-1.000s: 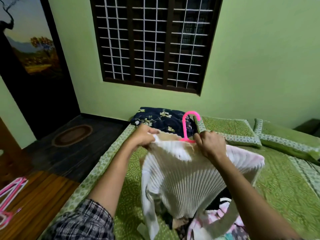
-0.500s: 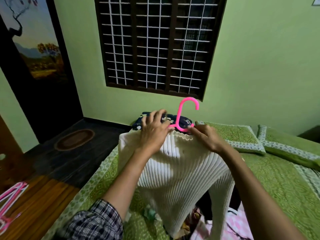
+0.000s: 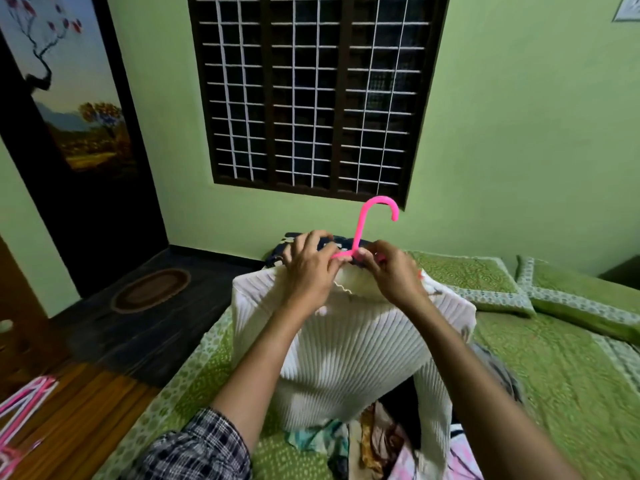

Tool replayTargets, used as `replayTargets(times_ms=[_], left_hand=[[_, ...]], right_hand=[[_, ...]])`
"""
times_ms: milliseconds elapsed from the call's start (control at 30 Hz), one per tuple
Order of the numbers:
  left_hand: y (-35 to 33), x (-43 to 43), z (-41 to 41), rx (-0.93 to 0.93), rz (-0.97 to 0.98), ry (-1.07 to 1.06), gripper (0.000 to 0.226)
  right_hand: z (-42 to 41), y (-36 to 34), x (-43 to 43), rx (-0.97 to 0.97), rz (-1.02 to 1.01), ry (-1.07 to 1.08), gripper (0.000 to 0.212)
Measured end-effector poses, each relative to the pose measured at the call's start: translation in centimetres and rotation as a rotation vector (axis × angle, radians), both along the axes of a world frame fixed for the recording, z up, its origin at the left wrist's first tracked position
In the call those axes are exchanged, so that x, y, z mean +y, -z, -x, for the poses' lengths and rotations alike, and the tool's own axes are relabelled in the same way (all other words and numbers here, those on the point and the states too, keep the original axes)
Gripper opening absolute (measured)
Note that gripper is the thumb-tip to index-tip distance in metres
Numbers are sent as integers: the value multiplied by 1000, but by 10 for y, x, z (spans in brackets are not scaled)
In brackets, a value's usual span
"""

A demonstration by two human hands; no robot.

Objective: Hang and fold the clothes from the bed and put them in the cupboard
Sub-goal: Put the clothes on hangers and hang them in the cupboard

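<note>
1. Up it goes! The white sweater (image 3: 346, 348) now hangs square on the pink hanger (image 3: 360, 230), lifted above the bed (image 3: 554, 375). A second ago it was bunched and lopsided.
2. Both hands have closed in at the neck. The left hand (image 3: 311, 268) pinches the hanger under its hook, and the right hand (image 3: 391, 275) curls its fingers on the collar.
3. Hanging looks all but done; the cupboard, out of view, comes next.
4. The clothes pile (image 3: 374, 441) waits below.

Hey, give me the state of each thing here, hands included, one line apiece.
White sweater: on the pink hanger, held above the bed.
Pink hanger: hook upright.
Left hand: grips hanger at the collar.
Right hand: grips hanger at the collar.
Clothes pile: unfolded on the bed.
</note>
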State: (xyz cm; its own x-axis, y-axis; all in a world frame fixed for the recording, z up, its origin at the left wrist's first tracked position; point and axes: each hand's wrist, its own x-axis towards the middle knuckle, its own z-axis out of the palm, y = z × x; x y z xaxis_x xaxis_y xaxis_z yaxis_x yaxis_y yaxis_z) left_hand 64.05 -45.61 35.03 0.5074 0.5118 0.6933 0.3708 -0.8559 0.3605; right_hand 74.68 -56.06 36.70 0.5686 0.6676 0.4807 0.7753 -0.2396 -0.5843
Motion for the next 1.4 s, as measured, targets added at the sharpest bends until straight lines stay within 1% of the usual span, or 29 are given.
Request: replayTargets(times_ms=[100, 167, 200, 267, 333, 400, 467, 500, 600, 833, 933, 1033, 1100, 1200, 1333, 1400], left_hand=[[3, 2, 7, -64, 91, 79, 33], [6, 5, 21, -157, 155, 149, 45], [10, 7, 30, -194, 154, 143, 52], [22, 15, 48, -166, 121, 90, 57], [35, 22, 62, -65, 136, 22, 51], [40, 25, 71, -11, 181, -62, 48], [40, 23, 73, 3, 275, -127, 50], [39, 22, 72, 4, 322, -144, 48], [34, 21, 70, 3, 342, -177, 30], [25, 44, 92, 40, 308, -100, 27], [19, 50, 99, 41, 271, -62, 25], [21, 47, 98, 95, 297, -54, 31], [25, 44, 100, 97, 316, -53, 31], [31, 41, 111, 58, 326, -56, 26], [26, 31, 120, 29, 323, -71, 21], [23, 28, 126, 16, 309, -74, 20]], right_hand=[[-6, 4, 5, 66, -14, 102, 33], [-10, 3, 4, 82, -20, 157, 33], [-13, 1, 3, 88, -23, 191, 33], [-16, -4, -1, 84, -12, 258, 33], [-18, -11, -7, 58, 1, 285, 31], [-18, -17, -9, 51, -17, 294, 31], [-20, -19, -10, 64, -22, 291, 29], [-20, -20, -11, 64, -11, 293, 29], [-25, -16, -14, 76, 45, 285, 29], [-25, -10, -34, 189, 155, 227, 34], [-20, -12, -37, 179, 194, 198, 31], [-8, -15, -36, 140, 236, 137, 30], [-3, -17, -39, 108, 260, 124, 29], [-5, -16, -44, 97, 235, 156, 28], [-12, -10, -54, 172, 182, 247, 34], [-11, -6, -60, 177, 184, 250, 30]])
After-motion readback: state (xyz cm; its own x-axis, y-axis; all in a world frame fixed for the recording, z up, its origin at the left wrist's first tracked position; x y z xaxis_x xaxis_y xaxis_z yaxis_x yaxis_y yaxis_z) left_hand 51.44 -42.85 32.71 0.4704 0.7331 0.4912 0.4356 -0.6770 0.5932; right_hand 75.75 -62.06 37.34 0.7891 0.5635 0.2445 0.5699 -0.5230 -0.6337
